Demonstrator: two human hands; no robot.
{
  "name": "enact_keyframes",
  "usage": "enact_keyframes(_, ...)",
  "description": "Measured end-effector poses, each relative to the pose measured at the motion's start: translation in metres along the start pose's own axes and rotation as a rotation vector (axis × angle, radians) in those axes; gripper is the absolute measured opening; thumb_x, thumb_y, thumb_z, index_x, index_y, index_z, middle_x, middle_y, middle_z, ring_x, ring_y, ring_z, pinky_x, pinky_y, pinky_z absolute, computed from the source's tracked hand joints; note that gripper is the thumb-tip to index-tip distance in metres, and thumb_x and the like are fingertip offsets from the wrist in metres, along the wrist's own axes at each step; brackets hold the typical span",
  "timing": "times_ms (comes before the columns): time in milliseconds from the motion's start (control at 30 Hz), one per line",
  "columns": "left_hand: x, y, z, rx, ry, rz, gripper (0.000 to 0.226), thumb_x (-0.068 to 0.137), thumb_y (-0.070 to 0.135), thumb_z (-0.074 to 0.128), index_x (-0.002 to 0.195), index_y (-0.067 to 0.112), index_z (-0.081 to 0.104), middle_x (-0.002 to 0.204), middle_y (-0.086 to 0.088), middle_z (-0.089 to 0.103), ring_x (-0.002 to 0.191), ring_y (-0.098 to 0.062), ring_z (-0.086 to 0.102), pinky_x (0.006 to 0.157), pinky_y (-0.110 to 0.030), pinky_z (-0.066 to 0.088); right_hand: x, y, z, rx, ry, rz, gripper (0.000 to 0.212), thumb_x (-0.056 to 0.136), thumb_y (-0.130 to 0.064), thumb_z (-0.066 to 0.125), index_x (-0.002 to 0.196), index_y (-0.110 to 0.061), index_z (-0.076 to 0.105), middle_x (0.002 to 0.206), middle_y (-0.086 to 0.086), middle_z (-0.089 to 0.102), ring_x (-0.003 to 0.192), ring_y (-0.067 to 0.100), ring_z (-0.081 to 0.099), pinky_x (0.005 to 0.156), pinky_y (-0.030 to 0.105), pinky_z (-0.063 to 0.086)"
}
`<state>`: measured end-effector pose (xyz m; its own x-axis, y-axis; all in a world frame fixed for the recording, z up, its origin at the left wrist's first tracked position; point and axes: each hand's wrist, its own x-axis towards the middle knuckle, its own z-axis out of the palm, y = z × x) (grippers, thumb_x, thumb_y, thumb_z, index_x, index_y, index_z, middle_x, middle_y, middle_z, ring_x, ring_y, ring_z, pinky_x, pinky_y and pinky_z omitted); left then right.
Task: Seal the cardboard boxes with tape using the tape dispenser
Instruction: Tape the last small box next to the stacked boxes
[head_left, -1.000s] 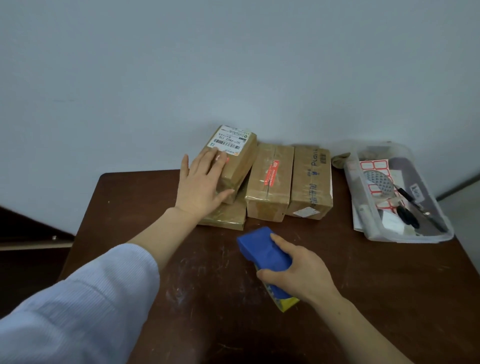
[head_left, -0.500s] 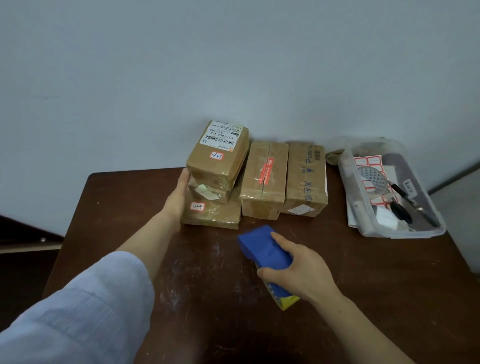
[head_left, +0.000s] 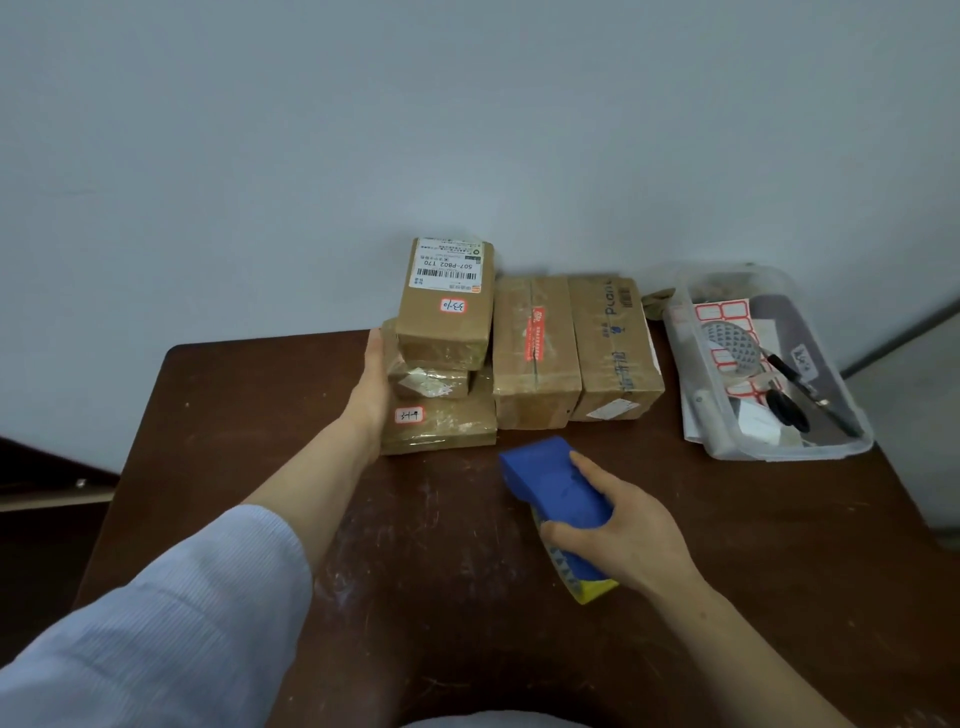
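Your left hand (head_left: 375, 382) lies flat against the box stack (head_left: 441, 358) at the tabletop's (head_left: 234, 415) back edge; your right hand (head_left: 626, 538) grips the blue tape dispenser (head_left: 550, 483), mid-tabletop; the stack's top box looks light and stiff; hold it by its sides.

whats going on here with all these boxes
A person works at a brown table. Their left hand rests flat against the left side of a stack of three cardboard boxes, while the right hand grips a blue tape dispenser lying on the table. Two more boxes stand beside the stack, and no tape is being laid yet.
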<state>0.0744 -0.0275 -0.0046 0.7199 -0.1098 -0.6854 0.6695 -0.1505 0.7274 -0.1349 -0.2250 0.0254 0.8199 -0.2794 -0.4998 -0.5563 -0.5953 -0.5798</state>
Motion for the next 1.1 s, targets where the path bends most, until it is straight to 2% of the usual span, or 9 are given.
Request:
enact_keyframes(67,-0.003,-0.003,0.003,-0.06,0.039,0.01,0.085,0.067,0.091,0.03,0.102,0.026,0.071,0.1,-0.007,0.073,0.096,-0.026,0.068,0.096,-0.044,0.048,-0.003,0.013,-0.004,0.095,0.017,0.051,0.094,0.074,-0.048,0.073,0.149,-0.04,0.017,0.136,-0.004,0.044,0.112,0.015,0.052,0.081,0.026,0.044)
enact_keyframes(133,-0.003,-0.006,0.002,-0.097,0.03,0.002,0.082,0.07,0.086,0.031,0.11,0.024,0.068,0.103,-0.008,0.072,0.095,-0.027,0.069,0.096,-0.044,0.049,-0.003,0.031,-0.005,0.3,0.047,0.156,0.098,0.073,-0.037,0.078,0.15,-0.031,0.018,0.145,-0.001,0.038,0.122,0.022,0.049,0.084,0.029,0.043)
enact_keyframes(267,0.003,-0.01,-0.002,-0.124,0.059,-0.032,0.085,0.068,0.085,0.036,0.12,0.024,0.063,0.105,-0.008,0.072,0.096,-0.029,0.069,0.097,-0.046,0.048,-0.002,0.073,0.003,0.809,0.12,0.379,0.069,0.076,-0.022,0.075,0.137,-0.016,0.043,0.126,0.006,0.053,0.104,0.022,0.056,0.075,0.032,0.045)
enact_keyframes(400,-0.011,-0.009,0.008,-0.113,0.146,-0.005,0.064,0.085,0.073,0.032,0.109,0.022,0.063,0.101,-0.007,0.072,0.098,-0.028,0.067,0.097,-0.047,0.047,0.0,0.098,0.01,1.074,0.126,0.419,0.04,0.079,-0.012,0.068,0.117,-0.02,0.057,0.109,0.005,0.061,0.098,0.024,0.059,0.075,0.036,0.048)
enact_keyframes(500,-0.011,-0.012,0.008,-0.111,0.154,-0.009,0.069,0.081,0.075,0.033,0.116,0.024,0.064,0.1,-0.006,0.073,0.096,-0.028,0.068,0.097,-0.047,0.047,0.005,0.107,0.013,1.146,0.14,0.405,0.055,0.078,-0.011,0.068,0.131,-0.016,0.054,0.119,0.006,0.063,0.107,0.024,0.059,0.084,0.037,0.048)
enact_keyframes(733,0.004,-0.016,0.001,-0.084,0.2,-0.024,0.071,0.078,0.074,0.034,0.121,0.023,0.059,0.102,-0.008,0.071,0.095,-0.029,0.068,0.092,-0.048,0.05,0.015,0.101,0.003,0.929,0.258,0.363,0.053,0.088,-0.018,0.058,0.14,-0.021,0.047,0.139,0.0,0.05,0.123,0.02,0.049,0.101,0.035,0.042)
enact_keyframes(900,0.033,-0.027,-0.012,-0.143,0.245,-0.093,0.073,0.07,0.069,0.043,0.124,0.022,0.056,0.098,-0.012,0.072,0.089,-0.035,0.07,0.086,-0.053,0.051,0.021,0.079,-0.006,0.283,0.395,0.211,0.055,0.096,-0.027,0.05,0.147,-0.015,0.033,0.15,0.007,0.033,0.137,0.025,0.029,0.108,0.04,0.03)
enact_keyframes(1000,0.003,-0.014,0.006,-0.178,0.258,-0.133,0.052,0.088,0.055,0.044,0.12,0.017,0.055,0.097,-0.011,0.071,0.087,-0.033,0.07,0.087,-0.051,0.053,0.042,0.055,-0.019,0.214,0.565,-0.009,0.048,0.098,-0.023,0.045,0.145,-0.018,0.036,0.147,0.006,0.034,0.135,0.023,0.029,0.105,0.034,0.03)
enact_keyframes(1100,-0.008,-0.011,0.018,-0.208,0.251,-0.131,0.03,0.098,0.043,0.042,0.11,0.018,0.053,0.089,-0.009,0.065,0.084,-0.026,0.066,0.089,-0.045,0.053,0.082,0.041,-0.037,0.175,0.512,-0.053,0.051,0.099,-0.026,0.046,0.148,-0.024,0.03,0.151,0.014,0.024,0.137,0.028,0.026,0.108,0.035,0.027)
